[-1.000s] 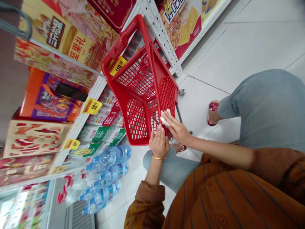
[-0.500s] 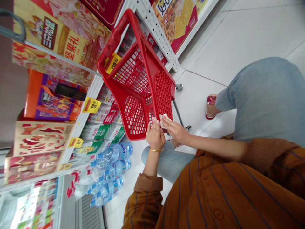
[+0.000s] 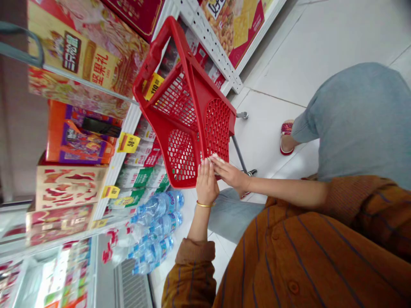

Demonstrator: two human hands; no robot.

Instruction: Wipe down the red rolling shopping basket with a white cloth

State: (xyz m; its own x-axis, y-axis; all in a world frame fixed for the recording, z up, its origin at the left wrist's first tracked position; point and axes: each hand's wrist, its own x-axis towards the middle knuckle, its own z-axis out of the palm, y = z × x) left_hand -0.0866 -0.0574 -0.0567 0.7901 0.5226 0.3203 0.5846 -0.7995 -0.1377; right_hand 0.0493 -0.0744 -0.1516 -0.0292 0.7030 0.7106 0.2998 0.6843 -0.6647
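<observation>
A red plastic shopping basket cart [image 3: 201, 115] with perforated walls stands in front of me, sideways in the tilted picture. My right hand [image 3: 231, 173] presses a crumpled white cloth [image 3: 218, 158] against the cart's rim near its corner; most of the cloth is hidden under the fingers. Close beside it, my left hand [image 3: 207, 184], with a gold bracelet on its wrist, lays its straight fingers on the same rim. The fingertips of both hands nearly meet. Whether the left fingers also touch the cloth I cannot tell.
Shelves with gift boxes [image 3: 96, 64] and yellow price tags [image 3: 128, 142] run along the left. Bottled drinks [image 3: 141, 177] fill the lower shelf, and large blue water bottles [image 3: 157, 226] stand on the floor. White floor tiles [image 3: 272, 102] lie beyond the cart.
My right hand has slid slightly left along the rim with the cloth, nearer my left hand. Less of the cloth shows now. The view has shifted a little.
</observation>
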